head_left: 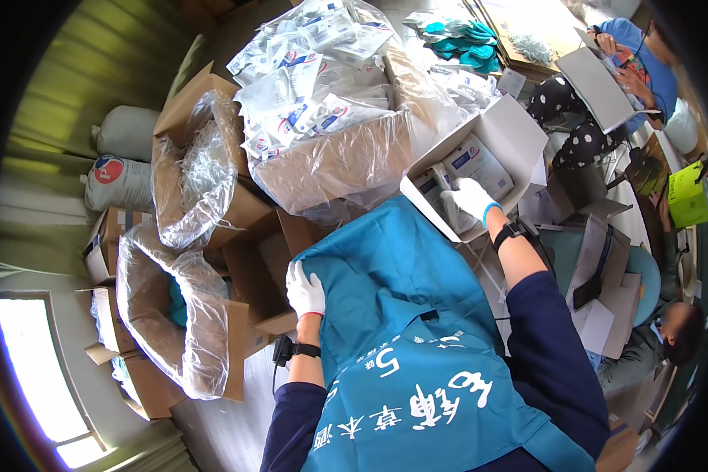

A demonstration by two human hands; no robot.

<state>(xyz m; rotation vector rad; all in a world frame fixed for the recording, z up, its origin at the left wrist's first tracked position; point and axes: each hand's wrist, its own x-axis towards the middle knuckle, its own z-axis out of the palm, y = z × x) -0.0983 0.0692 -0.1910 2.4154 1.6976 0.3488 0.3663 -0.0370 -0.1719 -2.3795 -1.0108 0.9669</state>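
My right hand (472,201), in a white glove, reaches into a white open carton (519,145) at my front right. Its fingers are bent around the edge of a flat packet (453,215); part of the grip is hidden. Beside it in the carton lies a larger white and blue packet (478,167). My left hand (305,291), also gloved in white, rests against the left edge of my blue-green apron (393,259) with its fingers stretched out. Nothing shows in that hand.
A big plastic-lined box (338,157) heaped with white packets (299,71) stands ahead. Plastic-lined cartons (185,315) stand left, with stuffed sacks (118,183) behind. Teal gloves (468,43) lie at the far side. A person (637,67) in blue sits far right; another (653,346) is nearer.
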